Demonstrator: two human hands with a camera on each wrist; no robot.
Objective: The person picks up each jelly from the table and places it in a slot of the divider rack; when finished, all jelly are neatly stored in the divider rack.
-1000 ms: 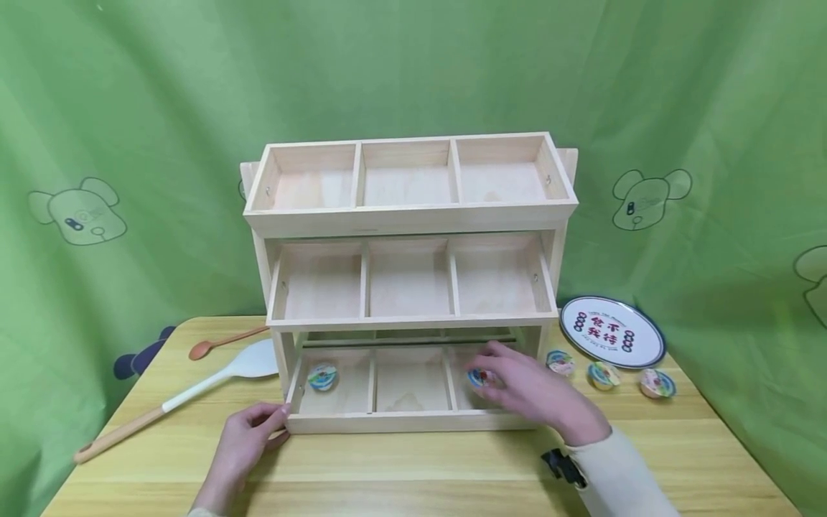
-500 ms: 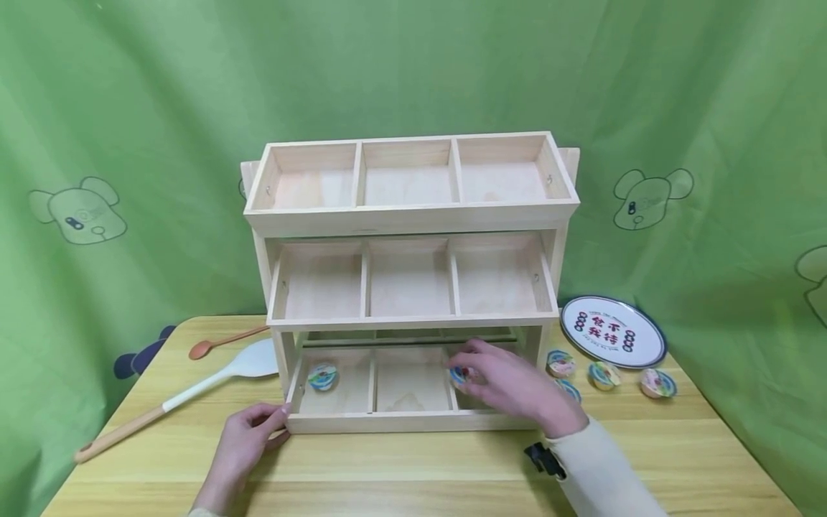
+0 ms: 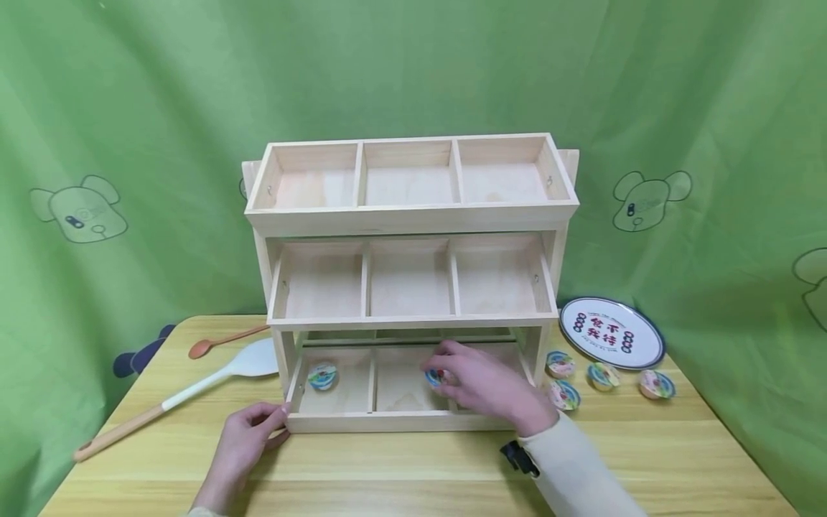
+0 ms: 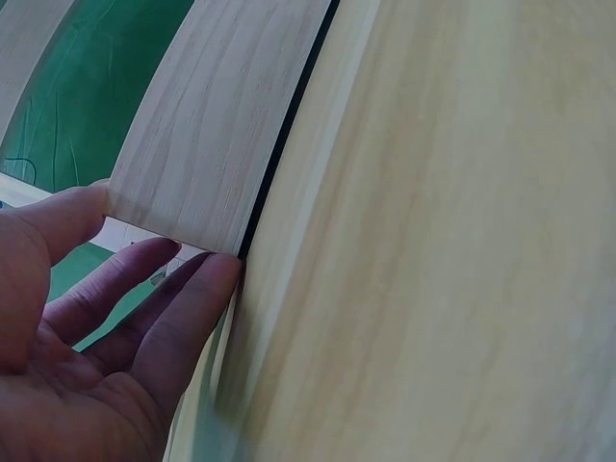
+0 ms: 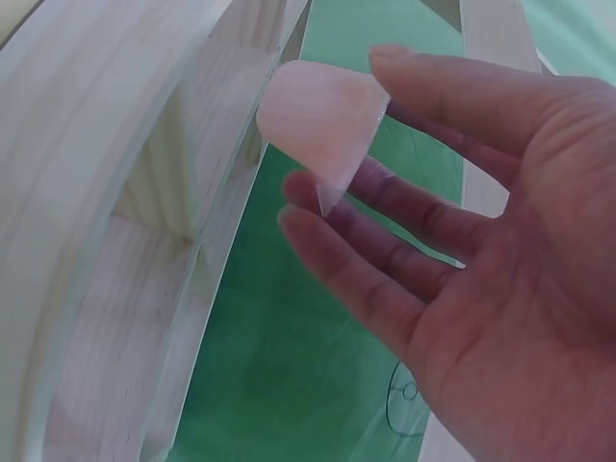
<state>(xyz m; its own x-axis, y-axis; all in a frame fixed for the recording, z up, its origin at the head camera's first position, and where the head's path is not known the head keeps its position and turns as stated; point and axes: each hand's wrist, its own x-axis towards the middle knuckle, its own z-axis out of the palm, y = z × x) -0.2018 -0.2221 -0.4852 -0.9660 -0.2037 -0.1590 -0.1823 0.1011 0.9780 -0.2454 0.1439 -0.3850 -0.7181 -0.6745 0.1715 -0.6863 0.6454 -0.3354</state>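
Note:
My right hand (image 3: 487, 384) pinches a small jelly cup (image 3: 437, 377) by its rim over the middle compartment of the bottom tray. Its pale pink body (image 5: 322, 115) shows between thumb and fingers in the right wrist view. The bottom tray (image 3: 400, 422) belongs to a three-tier wooden rack (image 3: 413, 221), each tier split into three compartments. Another jelly cup (image 3: 322, 376) lies in the bottom left compartment. My left hand (image 3: 248, 434) holds the front left corner of that tray; in the left wrist view, thumb and fingertips (image 4: 219, 274) meet the opposite edges of its front board (image 4: 207, 135).
Several jelly cups (image 3: 604, 375) stand on the table (image 3: 388, 474) right of the rack. Behind them, a white plate (image 3: 610, 332) with a blue rim leans near the green curtain (image 3: 413, 64). Left lie a white spatula (image 3: 200, 391) with a wooden handle and a reddish spoon (image 3: 203, 349).
My right hand has moved left with the jelly cup, from the bottom tray's right compartment to its middle one. A jelly cup behind the wrist has come into view. The left hand stays put.

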